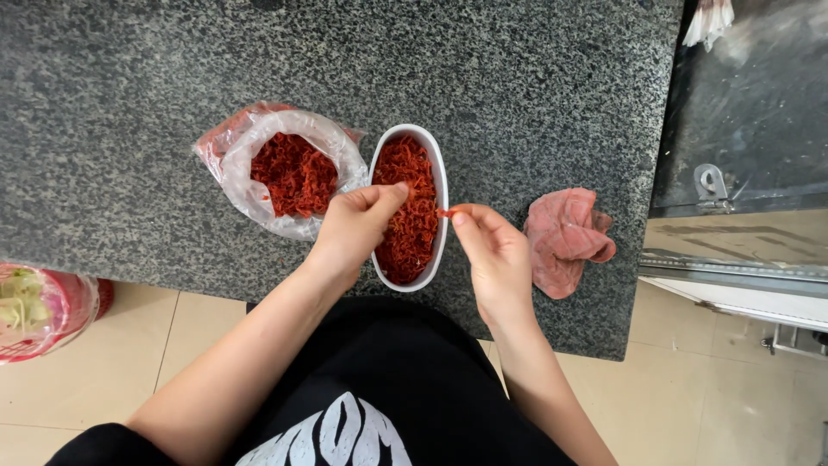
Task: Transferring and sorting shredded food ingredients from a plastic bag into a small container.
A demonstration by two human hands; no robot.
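Countertop (517, 78) is showing dark grey granite, speckled throughout with fine black and pale flecks, while the floor tiles (690, 406) beside it are reading as plain cream-beige with thin darker grout lines. The oval dish (442, 185) is presenting white walls around deep red-orange shredded strands (412, 216), the same red-orange is filling the clear, whitish plastic bag (246, 164), and one small strand of that colour is showing at the right hand (492, 255) fingertips. The crumpled cloth (565, 242) is appearing dusty pink, the shirt (388, 388) is showing black with white lettering, and the bag at far left (39, 306) is looking translucent red-pink over pale green contents.
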